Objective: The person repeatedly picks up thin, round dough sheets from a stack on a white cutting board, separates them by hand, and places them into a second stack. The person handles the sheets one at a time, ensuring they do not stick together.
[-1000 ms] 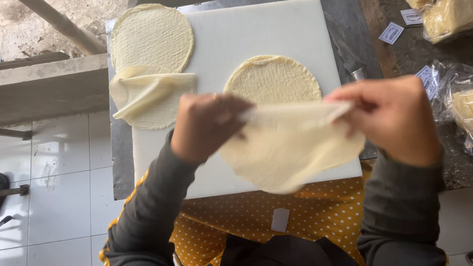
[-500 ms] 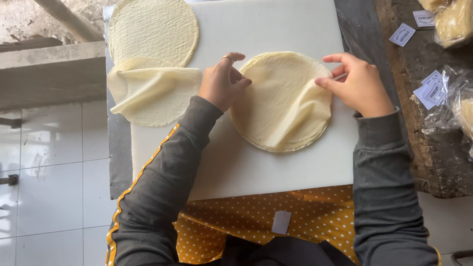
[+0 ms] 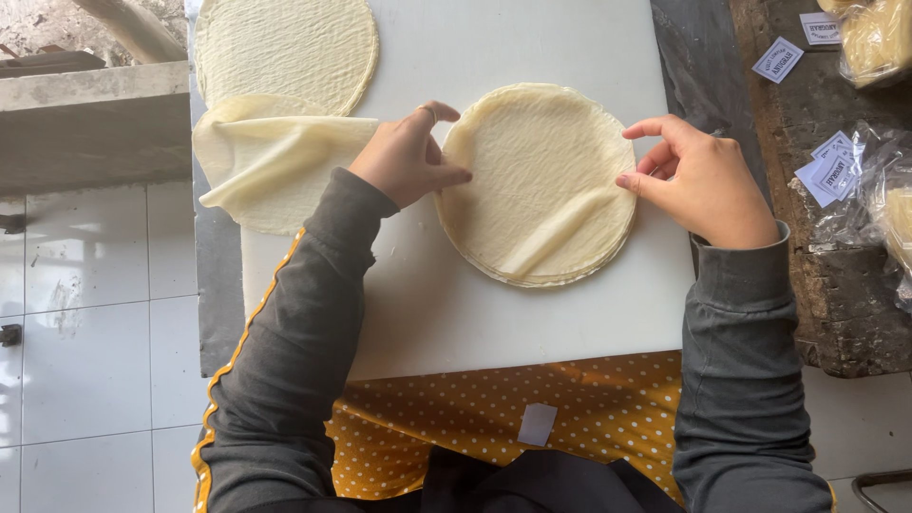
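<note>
Head view: the stack of thin, pale round pastry sheets (image 3: pixel 537 185) lies in the middle of the white rectangular board (image 3: pixel 532 323) on the bench; the left hand (image 3: pixel 408 157) presses its left rim, grip loosely closed with thumb on the sheet; the right hand (image 3: pixel 703 180) pinches the right rim between thumb and forefinger, seemingly to square the creased top sheet; folded pale sheets (image 3: pixel 261 157) sit aside at the board's left.
</note>
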